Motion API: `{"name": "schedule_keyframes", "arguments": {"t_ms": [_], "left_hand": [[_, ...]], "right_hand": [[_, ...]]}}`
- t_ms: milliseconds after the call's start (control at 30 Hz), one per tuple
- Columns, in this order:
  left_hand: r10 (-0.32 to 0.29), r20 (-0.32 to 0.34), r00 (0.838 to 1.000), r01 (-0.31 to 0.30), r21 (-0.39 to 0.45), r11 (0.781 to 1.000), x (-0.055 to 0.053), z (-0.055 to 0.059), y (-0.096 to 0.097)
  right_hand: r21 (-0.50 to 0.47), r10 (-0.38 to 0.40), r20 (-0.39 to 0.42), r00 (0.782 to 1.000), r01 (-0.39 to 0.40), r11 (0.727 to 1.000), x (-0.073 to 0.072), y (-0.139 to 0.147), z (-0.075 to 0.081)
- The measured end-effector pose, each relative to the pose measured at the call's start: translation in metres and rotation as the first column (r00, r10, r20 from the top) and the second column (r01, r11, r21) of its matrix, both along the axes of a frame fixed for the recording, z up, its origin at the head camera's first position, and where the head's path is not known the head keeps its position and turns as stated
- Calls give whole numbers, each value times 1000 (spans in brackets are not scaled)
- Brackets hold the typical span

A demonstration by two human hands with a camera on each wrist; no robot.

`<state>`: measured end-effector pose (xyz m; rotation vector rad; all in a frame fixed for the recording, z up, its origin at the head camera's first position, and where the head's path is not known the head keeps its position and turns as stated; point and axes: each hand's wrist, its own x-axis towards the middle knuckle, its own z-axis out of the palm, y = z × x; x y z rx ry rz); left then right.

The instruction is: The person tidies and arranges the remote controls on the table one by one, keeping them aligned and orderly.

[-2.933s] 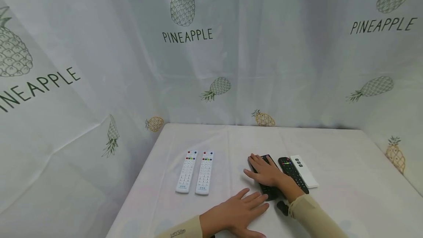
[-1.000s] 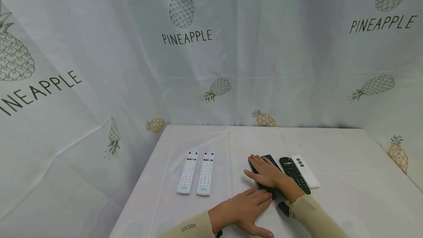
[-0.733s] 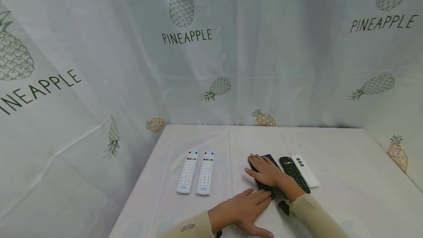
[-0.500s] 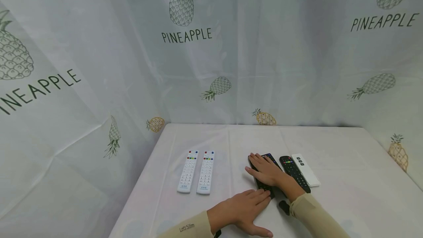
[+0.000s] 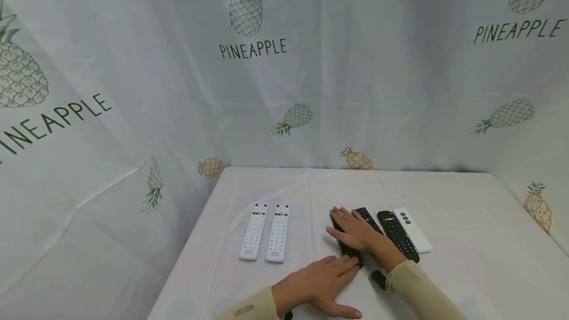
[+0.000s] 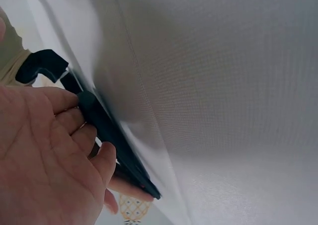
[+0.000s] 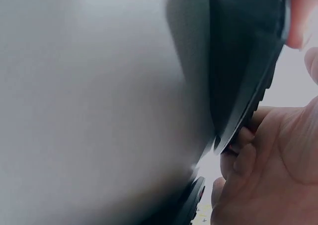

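R hand (image 5: 354,231) lies over a blk remote (image 5: 351,253) on the table's R half, fingers straight, slightly apart; L hand (image 5: 326,283), fingers straight and close together, thumb out, touches its near end. Prob. a 2nd blk remote (image 5: 372,221) alongside, join hidden. Looks like the lining-up step; next move calls for light, even pressure w/o nudging the 3rd blk remote (image 5: 398,237) nearby.

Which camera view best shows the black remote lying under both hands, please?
The head view, since it looks down on the black remote, though partly covered. The left wrist view shows its dark side; the right wrist view shows a dark remote close up, perhaps this one.
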<state>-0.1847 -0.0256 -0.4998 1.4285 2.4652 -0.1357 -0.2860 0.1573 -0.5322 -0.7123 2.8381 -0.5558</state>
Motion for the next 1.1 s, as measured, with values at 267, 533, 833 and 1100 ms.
{"name": "schedule_keyframes", "arguments": {"t_ms": [267,533,833,1100], "left_hand": [[22,10,1000,-22,0,1000,2,2,-5],[33,30,999,-33,1,999,3,3,-12],[50,36,998,-49,-2,999,4,-1,-24],[65,-9,998,-65,8,998,8,-1,-35]], "right_hand": [[-46,14,0,1000,-14,999,0,-7,4],[-71,33,-12,999,-34,997,3,-10,7],[-78,18,5,1000,-17,997,-2,-7,6],[-78,77,-57,995,-81,994,-1,1,9]]}}
